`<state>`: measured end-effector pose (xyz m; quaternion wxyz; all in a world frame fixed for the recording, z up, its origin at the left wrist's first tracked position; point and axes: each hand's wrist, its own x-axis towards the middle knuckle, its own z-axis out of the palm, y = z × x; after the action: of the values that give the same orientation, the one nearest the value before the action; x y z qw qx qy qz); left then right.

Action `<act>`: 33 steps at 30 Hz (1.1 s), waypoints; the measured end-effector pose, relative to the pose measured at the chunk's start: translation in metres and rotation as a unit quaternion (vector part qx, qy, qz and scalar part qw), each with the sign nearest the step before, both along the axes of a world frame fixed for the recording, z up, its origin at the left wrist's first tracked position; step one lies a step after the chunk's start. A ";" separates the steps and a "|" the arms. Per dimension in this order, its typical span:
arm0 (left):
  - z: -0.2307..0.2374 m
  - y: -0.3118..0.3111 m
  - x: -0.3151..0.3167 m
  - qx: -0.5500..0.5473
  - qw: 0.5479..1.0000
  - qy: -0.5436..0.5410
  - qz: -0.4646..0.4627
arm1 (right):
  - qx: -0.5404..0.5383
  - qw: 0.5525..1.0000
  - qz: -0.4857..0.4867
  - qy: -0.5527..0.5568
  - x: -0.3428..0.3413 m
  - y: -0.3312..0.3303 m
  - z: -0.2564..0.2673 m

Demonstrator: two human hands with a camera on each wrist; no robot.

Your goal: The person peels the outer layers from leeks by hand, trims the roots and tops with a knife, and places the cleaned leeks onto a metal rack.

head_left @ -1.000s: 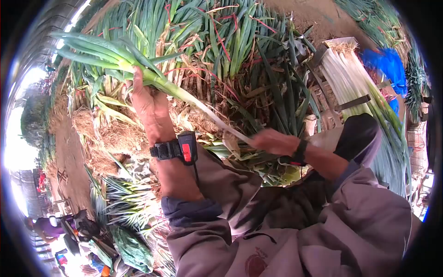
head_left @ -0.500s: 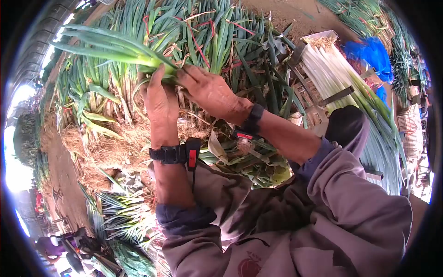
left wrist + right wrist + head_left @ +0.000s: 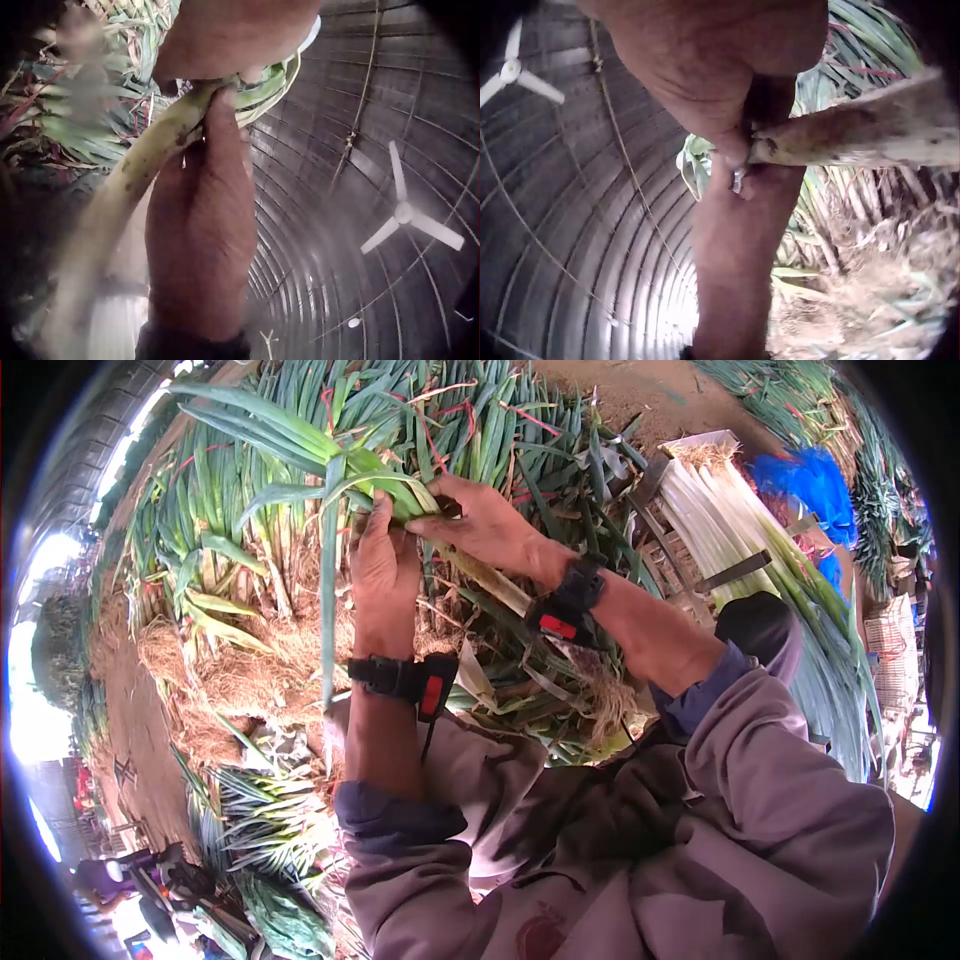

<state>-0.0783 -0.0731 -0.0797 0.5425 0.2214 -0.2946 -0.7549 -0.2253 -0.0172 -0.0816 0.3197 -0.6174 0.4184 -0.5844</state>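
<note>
A long green onion (image 3: 497, 584) slants across the head view, its leaves fanning to the upper left and its roots (image 3: 612, 705) hanging below the right wrist. My left hand (image 3: 385, 565) grips it where the leaves begin, thumb along the stalk. Close beside, my right hand (image 3: 490, 532) pinches the same part with thumb and fingers. One long leaf (image 3: 328, 590) is bent over and hangs straight down left of the left hand. Dark dirt spots mark the pale stalk (image 3: 124, 184) in the left wrist view. The fingertips partly hide the leaf base.
Tied bundles of green onions (image 3: 480, 440) stand ahead, with a mass of roots (image 3: 240, 670) at left. Loose trimmed leaves (image 3: 520, 710) lie by the knees. At right, pale-stalked onions (image 3: 715, 520) rest in a metal-framed rack near blue plastic (image 3: 810, 490).
The right hand has come from the stalk's lower end up beside the left hand. Leaves have been bent over, one now hanging down. The spotted stalk and roots now show below the right forearm.
</note>
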 end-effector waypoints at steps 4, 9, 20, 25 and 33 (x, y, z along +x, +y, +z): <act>0.007 0.003 0.000 -0.041 0.999 0.020 -0.004 | 0.026 0.995 0.003 0.099 -0.003 -0.002 0.025; 0.006 -0.005 0.008 -0.058 0.998 -0.001 0.021 | 0.062 0.996 0.034 0.060 0.005 0.010 0.042; 0.033 -0.022 0.068 -0.056 0.988 -0.026 0.138 | 0.084 0.992 0.094 -0.001 -0.003 0.070 0.014; 0.028 -0.021 0.091 -0.041 0.971 -0.035 0.232 | 0.390 0.837 0.194 0.330 -0.005 0.181 -0.115; 0.019 -0.031 0.093 -0.066 0.970 -0.117 0.201 | 0.188 0.840 0.134 0.492 -0.047 0.168 -0.084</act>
<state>0.0149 -0.1044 -0.0607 0.6585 0.3264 -0.3543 -0.5782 -0.2722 0.1510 -0.1655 0.2571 -0.8016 0.5357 -0.0655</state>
